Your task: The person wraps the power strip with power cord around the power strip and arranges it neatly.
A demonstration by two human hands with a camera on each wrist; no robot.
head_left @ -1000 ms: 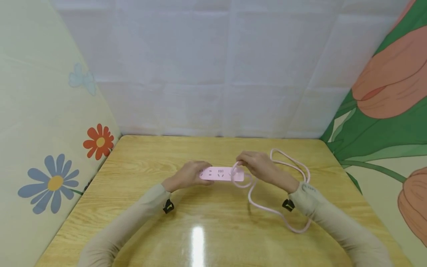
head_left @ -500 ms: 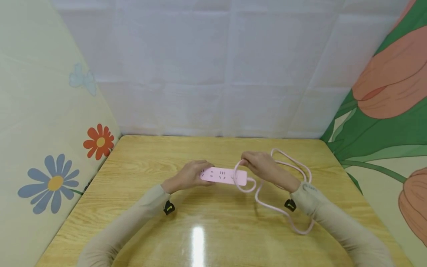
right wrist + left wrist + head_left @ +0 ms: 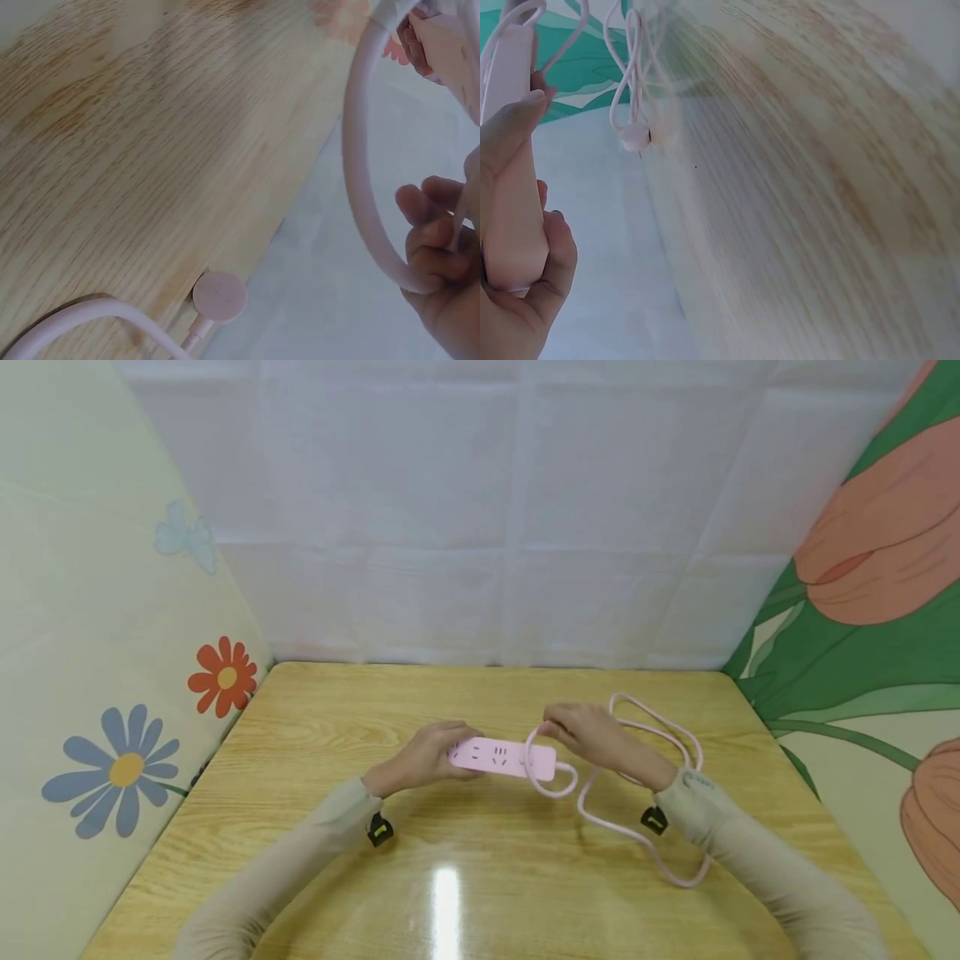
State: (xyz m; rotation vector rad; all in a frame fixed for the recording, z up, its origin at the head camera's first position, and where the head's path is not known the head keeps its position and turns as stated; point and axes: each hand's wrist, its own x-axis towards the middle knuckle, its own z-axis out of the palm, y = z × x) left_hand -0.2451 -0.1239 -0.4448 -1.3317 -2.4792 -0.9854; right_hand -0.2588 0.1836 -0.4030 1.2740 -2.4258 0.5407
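A pink power strip point(image 3: 491, 755) is held above the table by my left hand point(image 3: 429, 753), which grips its left end. In the left wrist view, thumb and fingers wrap round the strip's pale body point(image 3: 514, 217). My right hand point(image 3: 592, 737) pinches the strip's pink cord point(image 3: 529, 752), and a loop of it hangs across the strip's right end. The right wrist view shows curled fingers on the cord point(image 3: 358, 161). The strip tilts slightly down to the right. The cord's round plug point(image 3: 220, 296) lies on the table; in the head view I cannot make it out.
The rest of the cord point(image 3: 637, 839) trails in loose bends over the right side of the wooden table point(image 3: 360, 877). A white cloth point(image 3: 450, 527) hangs behind the table's far edge. Flower-printed panels point(image 3: 123, 610) stand at both sides.
The strip's right end has dipped and shifted slightly right. My right hand has moved a little right with the cord, whose loop hangs slightly lower. Little differs over the last half second.
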